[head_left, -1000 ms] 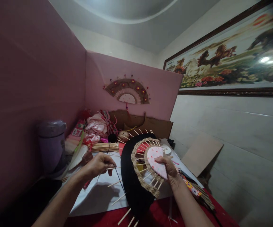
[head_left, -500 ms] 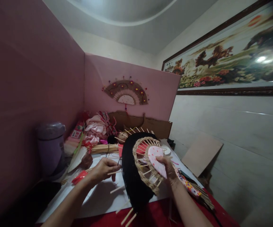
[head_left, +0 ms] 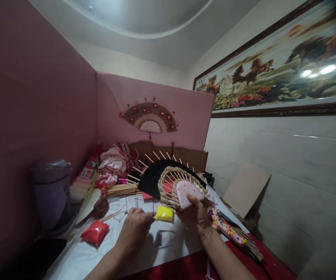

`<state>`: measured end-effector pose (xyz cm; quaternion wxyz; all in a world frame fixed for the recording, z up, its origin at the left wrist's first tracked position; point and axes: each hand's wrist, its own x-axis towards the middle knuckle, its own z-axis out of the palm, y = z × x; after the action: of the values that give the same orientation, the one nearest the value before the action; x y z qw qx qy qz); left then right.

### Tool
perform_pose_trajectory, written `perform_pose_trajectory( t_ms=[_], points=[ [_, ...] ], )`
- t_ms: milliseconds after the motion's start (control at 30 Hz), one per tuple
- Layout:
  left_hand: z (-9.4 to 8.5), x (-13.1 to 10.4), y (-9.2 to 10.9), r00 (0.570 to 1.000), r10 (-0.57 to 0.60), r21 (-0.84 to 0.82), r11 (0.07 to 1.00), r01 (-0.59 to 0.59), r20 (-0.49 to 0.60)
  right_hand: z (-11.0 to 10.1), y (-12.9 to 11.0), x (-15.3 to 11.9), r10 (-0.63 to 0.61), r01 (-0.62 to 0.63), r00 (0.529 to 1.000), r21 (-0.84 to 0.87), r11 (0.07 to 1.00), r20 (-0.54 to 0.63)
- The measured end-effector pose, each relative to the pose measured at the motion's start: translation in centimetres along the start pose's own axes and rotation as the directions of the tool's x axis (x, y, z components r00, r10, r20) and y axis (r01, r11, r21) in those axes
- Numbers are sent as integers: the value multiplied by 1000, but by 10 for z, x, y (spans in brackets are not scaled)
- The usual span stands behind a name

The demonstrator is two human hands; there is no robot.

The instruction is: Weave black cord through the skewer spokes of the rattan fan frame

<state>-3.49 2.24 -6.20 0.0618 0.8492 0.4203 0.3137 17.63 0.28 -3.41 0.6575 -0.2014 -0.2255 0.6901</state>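
The person's right hand (head_left: 195, 214) holds a half-made fan (head_left: 172, 182) upright over the bench (head_left: 133, 252). Its grip is closed around the fan's pink spotted centre piece (head_left: 187, 191), thumb on the near face and fingers behind. Around that centre runs a woven straw band (head_left: 168, 177), and behind it stands a black half-round panel (head_left: 153, 179) with thin wooden sticks (head_left: 148, 158) fanning out past its top edge.

The left hand (head_left: 134, 229) rests low over the white sheet (head_left: 112, 249) that covers the bench, fingers curled loosely with the tips near a small yellow block (head_left: 164, 213). Whether the hand holds anything between its fingers cannot be told; it does not have the block in its grip.

A red packet (head_left: 95, 232) lies on the sheet to the left of that hand. A bundle of bamboo sticks (head_left: 121, 189) lies further back, with a heap of pink cloth (head_left: 112, 159) behind it and a lidded purple bin (head_left: 51, 190) at the far left. A spotted, colourful strip (head_left: 226, 228) lies just right of the right wrist. A finished fan (head_left: 150, 116) hangs on the pink partition (head_left: 185, 109), brown cardboard (head_left: 185, 155) leans below it, and a framed painting (head_left: 272, 77) hangs on the wall to the right.
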Motion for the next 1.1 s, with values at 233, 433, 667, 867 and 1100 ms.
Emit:
perform_pose_trajectory(
  t_ms=[233,433,667,867,1100],
  points=[
    [6,-8,22,999,21,-44,999,-20,34,-2,10,0,64,-65,988,5,998,138],
    [8,-10,28,988,155,21,988,-155,17,6,13,-5,18,-13,995,-49,999,97],
    [10,-15,35,977,50,-290,957,13,209,14,20,-11,58,-48,994,-99,994,95],
    [15,-10,30,991,70,-245,969,-41,113,11,21,-7,26,-23,998,-41,999,58],
    [-3,0,-9,1000,6,253,967,-1,-18,5,-2,3,-195,201,975,46,979,-111]
  ],
)
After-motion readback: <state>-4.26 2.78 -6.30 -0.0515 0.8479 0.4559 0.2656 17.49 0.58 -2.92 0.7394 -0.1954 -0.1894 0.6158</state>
